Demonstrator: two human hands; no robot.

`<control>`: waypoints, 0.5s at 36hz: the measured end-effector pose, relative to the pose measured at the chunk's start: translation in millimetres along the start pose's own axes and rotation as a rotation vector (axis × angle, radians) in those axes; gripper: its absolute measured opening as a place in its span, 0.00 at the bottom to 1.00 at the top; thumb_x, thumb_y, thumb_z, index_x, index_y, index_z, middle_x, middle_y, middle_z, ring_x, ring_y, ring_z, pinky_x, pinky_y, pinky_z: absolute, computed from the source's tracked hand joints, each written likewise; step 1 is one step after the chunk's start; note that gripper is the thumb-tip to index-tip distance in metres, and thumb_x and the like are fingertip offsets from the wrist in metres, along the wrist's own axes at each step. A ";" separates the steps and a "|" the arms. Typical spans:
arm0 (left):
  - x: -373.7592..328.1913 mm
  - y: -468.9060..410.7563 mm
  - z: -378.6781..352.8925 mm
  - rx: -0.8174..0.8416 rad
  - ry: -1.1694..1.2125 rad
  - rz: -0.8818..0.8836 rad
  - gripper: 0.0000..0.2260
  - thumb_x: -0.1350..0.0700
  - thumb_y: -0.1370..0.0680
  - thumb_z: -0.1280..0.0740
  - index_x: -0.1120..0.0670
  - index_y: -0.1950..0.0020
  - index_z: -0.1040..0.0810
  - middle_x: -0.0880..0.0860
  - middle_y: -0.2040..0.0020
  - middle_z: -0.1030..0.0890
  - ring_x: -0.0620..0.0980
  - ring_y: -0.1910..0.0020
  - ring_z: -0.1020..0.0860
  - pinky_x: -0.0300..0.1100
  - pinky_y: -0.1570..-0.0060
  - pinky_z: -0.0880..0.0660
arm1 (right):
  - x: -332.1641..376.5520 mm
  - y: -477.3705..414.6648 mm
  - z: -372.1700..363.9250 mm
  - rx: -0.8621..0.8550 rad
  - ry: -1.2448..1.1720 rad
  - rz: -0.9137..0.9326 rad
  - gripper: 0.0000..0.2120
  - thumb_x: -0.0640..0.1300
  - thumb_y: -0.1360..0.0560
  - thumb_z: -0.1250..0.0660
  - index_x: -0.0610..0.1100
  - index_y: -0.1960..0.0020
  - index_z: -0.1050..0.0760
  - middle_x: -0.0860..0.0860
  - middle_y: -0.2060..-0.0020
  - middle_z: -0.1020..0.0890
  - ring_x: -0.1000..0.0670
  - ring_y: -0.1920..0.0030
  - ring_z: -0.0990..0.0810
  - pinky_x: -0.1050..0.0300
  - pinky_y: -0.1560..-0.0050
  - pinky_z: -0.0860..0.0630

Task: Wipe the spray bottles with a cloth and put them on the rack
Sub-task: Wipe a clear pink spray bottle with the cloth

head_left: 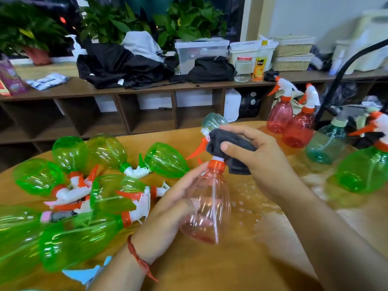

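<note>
Pink bottle [206, 206] in left fingers [189, 178]; cloth [224, 141] over sprayer [199, 148].

Pinkish bottle [206, 208], orange collar [216, 164], perhaps charcoal cloth [239, 143]

Left hand [178, 204] low, right hand [258, 156] higher, fingers [235, 129] of both curled.

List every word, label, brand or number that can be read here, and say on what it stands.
None can be read.
Label of the juice bottle: too blurred.
Print on the white packet: too blurred.
Purple bag: too blurred.
Held pink spray bottle and cloth: no text shows.
</note>
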State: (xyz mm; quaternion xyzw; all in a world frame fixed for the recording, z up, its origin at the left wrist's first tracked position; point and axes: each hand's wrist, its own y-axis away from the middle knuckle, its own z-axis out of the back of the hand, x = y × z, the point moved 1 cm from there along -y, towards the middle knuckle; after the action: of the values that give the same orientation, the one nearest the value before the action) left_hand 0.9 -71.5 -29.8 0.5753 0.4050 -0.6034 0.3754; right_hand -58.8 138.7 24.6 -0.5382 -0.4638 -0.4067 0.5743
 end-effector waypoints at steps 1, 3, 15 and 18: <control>-1.0 0.5 -1.2 0.019 0.016 0.003 0.34 0.50 0.25 0.32 0.43 0.18 0.31 0.52 0.23 0.24 0.60 0.29 0.21 0.58 0.38 0.19 | -2.0 0.1 1.9 0.009 -0.016 -0.014 0.14 0.37 0.22 0.25 0.53 0.41 0.15 0.45 0.49 0.14 0.49 0.56 0.17 0.55 0.60 0.18; -1.5 2.4 -4.1 0.024 -0.002 -0.006 0.32 0.50 0.23 0.31 0.42 0.18 0.31 0.51 0.23 0.25 0.59 0.29 0.21 0.57 0.36 0.20 | -5.5 0.5 4.6 -0.017 -0.027 -0.007 0.14 0.36 0.23 0.25 0.53 0.42 0.14 0.40 0.47 0.15 0.46 0.55 0.18 0.53 0.59 0.19; -12.1 9.2 -39.5 -0.207 -0.608 -0.101 0.51 0.38 0.32 0.18 0.16 0.25 0.53 0.22 0.28 0.35 0.29 0.30 0.29 0.37 0.31 0.25 | -18.3 5.0 14.6 -0.128 0.053 0.057 0.15 0.39 0.24 0.23 0.52 0.40 0.15 0.53 0.48 0.12 0.51 0.47 0.13 0.55 0.55 0.16; -8.1 8.9 -43.1 -0.208 -0.531 -0.112 0.48 0.46 0.27 0.19 0.18 0.24 0.49 0.17 0.33 0.34 0.26 0.34 0.27 0.23 0.40 0.28 | -16.9 6.4 12.5 -0.131 0.067 0.093 0.15 0.38 0.23 0.23 0.51 0.40 0.15 0.53 0.48 0.12 0.51 0.47 0.13 0.57 0.52 0.16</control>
State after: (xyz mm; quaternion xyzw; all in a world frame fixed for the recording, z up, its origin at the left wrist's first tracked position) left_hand 26.4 -35.4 -22.7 0.3322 0.3833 -0.7078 0.4916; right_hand -57.8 151.2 6.5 -0.5816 -0.3911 -0.4267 0.5716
